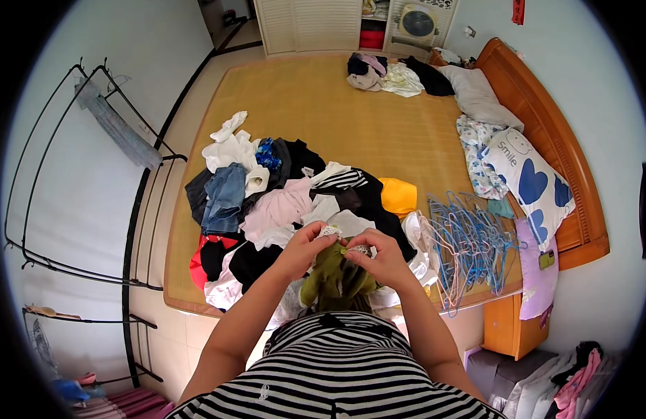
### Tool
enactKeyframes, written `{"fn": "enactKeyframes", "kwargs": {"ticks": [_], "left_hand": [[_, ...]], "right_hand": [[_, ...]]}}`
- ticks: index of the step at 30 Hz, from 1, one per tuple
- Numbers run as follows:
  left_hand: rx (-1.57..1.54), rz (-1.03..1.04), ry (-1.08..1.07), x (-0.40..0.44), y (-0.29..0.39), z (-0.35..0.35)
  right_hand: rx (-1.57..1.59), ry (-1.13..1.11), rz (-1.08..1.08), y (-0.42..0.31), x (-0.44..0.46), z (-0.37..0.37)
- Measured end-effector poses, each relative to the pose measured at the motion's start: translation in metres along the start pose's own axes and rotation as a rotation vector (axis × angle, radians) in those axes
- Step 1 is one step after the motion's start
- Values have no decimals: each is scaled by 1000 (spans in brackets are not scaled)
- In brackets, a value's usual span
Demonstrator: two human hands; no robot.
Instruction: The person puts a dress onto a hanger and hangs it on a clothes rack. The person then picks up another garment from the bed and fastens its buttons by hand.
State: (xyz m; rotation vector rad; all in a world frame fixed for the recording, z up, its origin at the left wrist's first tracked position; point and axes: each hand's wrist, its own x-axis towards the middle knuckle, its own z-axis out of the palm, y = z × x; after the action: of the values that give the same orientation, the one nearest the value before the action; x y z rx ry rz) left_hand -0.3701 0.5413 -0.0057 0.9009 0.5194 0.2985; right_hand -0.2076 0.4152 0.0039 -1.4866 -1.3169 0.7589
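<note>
An olive-green garment (333,283) with white lace at its top hangs between my two hands, close to my striped shirt. My left hand (305,248) pinches the lace edge on the left. On the right, my right hand (380,260) grips the same garment by its lace edge, fingers closed. Beyond and beside the hands lies a big heap of clothes: a pink top (277,209), blue denim (225,197), white pieces (232,150), black pieces and a yellow one (397,196). The lower part of the green garment rests near the bed's edge.
Many blue and pink hangers (469,244) lie right of the heap on the bed mat (323,112). Pillows (532,181) rest by the wooden headboard (546,140). A black metal rack (85,276) stands left. More folded clothes (403,78) lie at the far side.
</note>
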Motion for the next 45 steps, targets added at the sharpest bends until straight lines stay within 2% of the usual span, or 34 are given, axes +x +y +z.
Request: {"fn": "enactKeyframes", "kwargs": {"ticks": [3,13,15,18,29,37,41,45], "left_hand": [[-1,71,-31,1,-6,-4],[38,12,-80,-4,1,-4],[179,57,-163,-7,3,-3],[279,44,-179,-6,2,-6],[283,-27,-99,-8,1,-4],[403,37,-132,-7,2,-11],[424,37,-140,-6,4,-12],[434,8,-153,-4,3,-14]], "right_hand": [[15,29,-8,-2,0,-1],[202,-113,185,1,-2,-5],[200,-119,184,1,-2,-6],[204,-110,158,1,-3,-4],[222,-75,125,3,-1,2],[404,-204,329,3,-1,1],[420,-211,328,5,0,1],[250,-157,184,3,0,2]]}}
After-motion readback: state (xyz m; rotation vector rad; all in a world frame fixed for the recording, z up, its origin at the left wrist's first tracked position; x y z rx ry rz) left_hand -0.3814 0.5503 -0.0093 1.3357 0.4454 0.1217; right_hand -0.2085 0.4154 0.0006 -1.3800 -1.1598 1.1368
